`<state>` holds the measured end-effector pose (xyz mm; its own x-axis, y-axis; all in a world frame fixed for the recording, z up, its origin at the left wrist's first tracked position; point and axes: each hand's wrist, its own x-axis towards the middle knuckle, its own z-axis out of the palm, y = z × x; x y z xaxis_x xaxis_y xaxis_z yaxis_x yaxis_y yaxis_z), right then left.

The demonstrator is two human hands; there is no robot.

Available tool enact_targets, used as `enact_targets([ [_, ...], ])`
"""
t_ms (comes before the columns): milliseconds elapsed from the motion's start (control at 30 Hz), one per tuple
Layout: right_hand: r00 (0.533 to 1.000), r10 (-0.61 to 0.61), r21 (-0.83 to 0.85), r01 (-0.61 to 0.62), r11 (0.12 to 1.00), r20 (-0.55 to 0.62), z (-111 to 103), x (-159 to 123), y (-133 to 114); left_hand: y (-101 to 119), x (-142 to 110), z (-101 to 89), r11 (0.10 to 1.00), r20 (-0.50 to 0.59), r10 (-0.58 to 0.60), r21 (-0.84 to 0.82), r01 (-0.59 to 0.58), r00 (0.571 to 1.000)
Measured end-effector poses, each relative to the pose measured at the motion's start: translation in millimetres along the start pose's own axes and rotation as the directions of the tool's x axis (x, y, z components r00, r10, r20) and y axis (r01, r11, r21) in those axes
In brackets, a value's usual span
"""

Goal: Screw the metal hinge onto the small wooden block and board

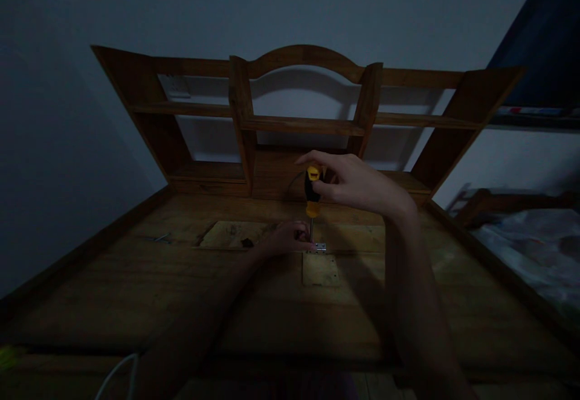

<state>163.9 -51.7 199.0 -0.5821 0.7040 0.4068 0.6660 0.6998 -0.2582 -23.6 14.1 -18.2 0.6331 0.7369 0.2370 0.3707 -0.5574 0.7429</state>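
Note:
My right hand (pixel 351 179) grips the yellow and black handle of a screwdriver (pixel 312 194) that stands upright, its shaft pointing down. At the lower end of the shaft, a small silver metal hinge (pixel 321 247) lies on the wood. My left hand (pixel 287 238) rests low beside the shaft, fingers pinched close to the tip and the hinge. What those fingers hold, if anything, is hidden. Just in front of the hinge is a small square pale wood piece (pixel 321 269) with dark holes. Behind it runs a long pale board (pixel 235 234).
A wooden desk (pixel 136 279) spreads under my arms, with a wooden shelf unit (pixel 302 125) along its back. Thin metal items (pixel 161 238) lie at the left. Clear plastic (pixel 525 249) covers something on the right. A white cable (pixel 120 371) curves at the front left.

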Motion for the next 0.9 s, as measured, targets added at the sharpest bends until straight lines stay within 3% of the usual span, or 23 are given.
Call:
enact_targets([
  [333, 0.991, 0.103, -0.148, -0.115, 0.982, -0.089, 12, 8, 11, 3, -1, -1.8, 1.000, 0.025, -0.007, -0.005, 0.007, 1.000],
  [900, 0.992, 0.087, -0.125, -0.098, 0.987, -0.091, 17, 8, 10, 1, 0, 0.3, 1.000, 0.001, -0.014, -0.014, 0.014, 1.000],
])
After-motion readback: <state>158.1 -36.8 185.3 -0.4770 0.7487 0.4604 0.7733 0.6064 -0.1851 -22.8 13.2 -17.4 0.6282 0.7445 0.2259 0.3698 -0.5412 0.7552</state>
